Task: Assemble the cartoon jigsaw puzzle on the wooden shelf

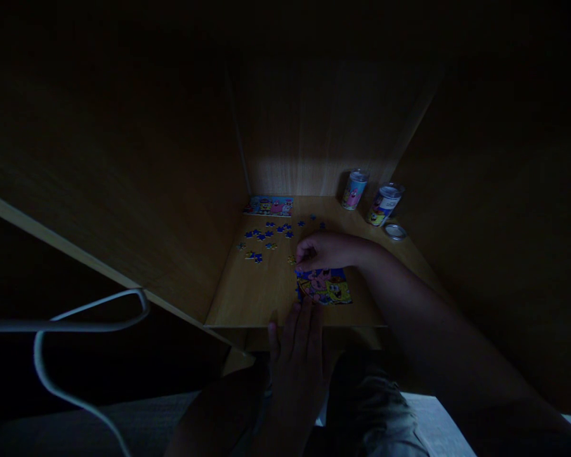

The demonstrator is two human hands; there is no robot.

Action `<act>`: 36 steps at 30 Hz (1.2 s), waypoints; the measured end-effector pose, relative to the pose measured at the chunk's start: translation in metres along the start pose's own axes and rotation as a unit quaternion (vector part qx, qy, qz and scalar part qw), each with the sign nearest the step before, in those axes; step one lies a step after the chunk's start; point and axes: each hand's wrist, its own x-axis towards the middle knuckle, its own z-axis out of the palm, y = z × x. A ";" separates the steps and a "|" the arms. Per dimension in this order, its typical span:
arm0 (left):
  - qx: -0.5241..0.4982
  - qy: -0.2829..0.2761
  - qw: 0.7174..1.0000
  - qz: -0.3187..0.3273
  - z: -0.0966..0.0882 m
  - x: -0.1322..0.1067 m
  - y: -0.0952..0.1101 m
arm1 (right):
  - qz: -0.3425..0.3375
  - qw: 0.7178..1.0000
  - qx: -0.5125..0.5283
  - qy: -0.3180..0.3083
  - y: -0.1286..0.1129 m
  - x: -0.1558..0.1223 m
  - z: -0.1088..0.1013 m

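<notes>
A partly assembled cartoon jigsaw puzzle point(330, 289) lies near the front edge of the wooden shelf. My left hand point(297, 333) is stretched out with its fingertips on the puzzle's lower left edge. Over the puzzle's upper left corner my right hand point(316, 251) is closed, thumb and fingers pinched together; what they hold, if anything, is hidden in the dimness. A yellowish puzzle piece point(292, 259) lies just left of those fingertips. Farther left are several loose blue pieces point(261, 236) and two pieces close together point(254, 256).
A finished-looking cartoon picture strip point(269, 205) lies at the back left. Two cartoon-printed cans point(354, 190) point(384, 206) stand at the back right, with a round lid point(395, 231) beside them. Wooden side walls enclose the shelf. A white cable point(42, 362) hangs at the left.
</notes>
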 end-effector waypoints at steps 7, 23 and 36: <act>-0.016 0.004 1.000 0.003 0.001 -0.001 -0.001 | 0.009 0.999 -0.033 0.011 0.005 0.000 0.002; -0.014 -0.008 1.000 -0.007 -0.005 0.003 0.001 | 0.063 0.929 -0.232 0.282 0.022 -0.010 -0.035; -0.021 0.019 1.000 -0.003 -0.001 0.001 0.000 | 0.012 0.963 -0.153 0.220 0.030 -0.006 -0.033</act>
